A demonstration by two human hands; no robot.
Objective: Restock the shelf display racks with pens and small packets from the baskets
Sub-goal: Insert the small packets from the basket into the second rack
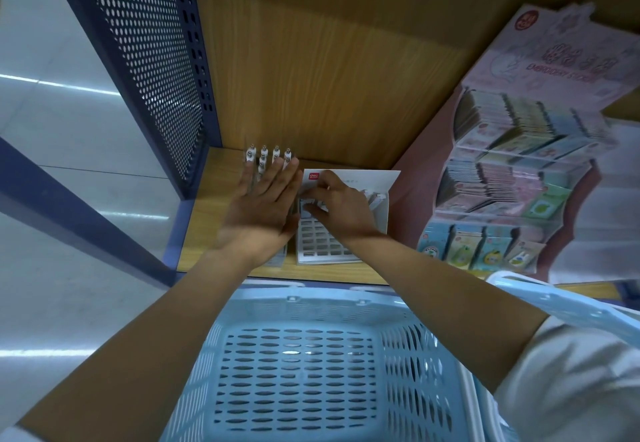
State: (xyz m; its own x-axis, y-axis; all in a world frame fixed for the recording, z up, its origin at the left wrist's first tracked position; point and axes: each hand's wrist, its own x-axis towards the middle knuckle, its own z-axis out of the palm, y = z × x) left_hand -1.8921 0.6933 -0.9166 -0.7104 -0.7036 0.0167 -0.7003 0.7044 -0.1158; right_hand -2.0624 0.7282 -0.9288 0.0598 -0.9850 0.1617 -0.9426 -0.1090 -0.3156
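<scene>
Pens [268, 156] stand upright in a small cluster at the back left of the wooden shelf [204, 234], white caps up, just beside the blue perforated panel [145, 61]. The left hand [263, 209] is spread flat over them, fingers straight and released, fingertips right at the pen tops, and its thumb side sits against the white box [363, 178]. That box stands just right of the pens, flap up, a grey grid [318, 244] on its front, and more pens show inside it on the right. The right hand [341, 209] is curled on the box's upper left, thumb and fingers pinching there; whether a pen is in that pinch I cannot tell. Further right, a pink rack [502, 164] holds tiers of small packets. Down front, the blue basket [301, 306] sits under both forearms, against the shelf edge.
</scene>
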